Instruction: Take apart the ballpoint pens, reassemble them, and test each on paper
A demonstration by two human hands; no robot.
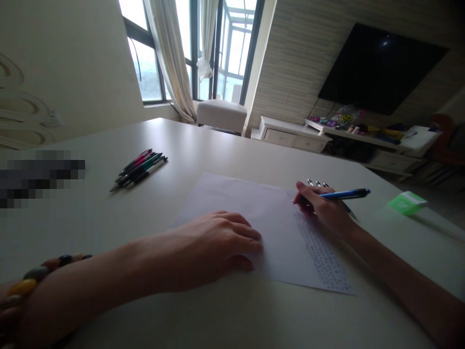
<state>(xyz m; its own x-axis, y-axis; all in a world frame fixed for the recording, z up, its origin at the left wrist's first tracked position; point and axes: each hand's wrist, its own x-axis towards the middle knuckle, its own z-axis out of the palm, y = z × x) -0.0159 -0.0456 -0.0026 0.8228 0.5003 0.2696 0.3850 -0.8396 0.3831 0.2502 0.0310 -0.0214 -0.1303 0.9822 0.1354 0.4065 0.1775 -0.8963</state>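
Your right hand [323, 208] grips a blue pen [345, 195] narrowly at one o'clock, its tip at the printed column of the paper sheet [232, 203] lying at twelve. Your left hand [214, 247] rests open and flat on the sheet. A bundle of pens [138, 169] lies at eleven on the white table [109, 228], and a green block [407, 203] sits at two.

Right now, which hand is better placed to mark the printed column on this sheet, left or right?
Right: the right hand grips the blue pen, its tip close to the printed column. The left hand lies flat on the sheet of paper, holding no pen, and is farther from the column.
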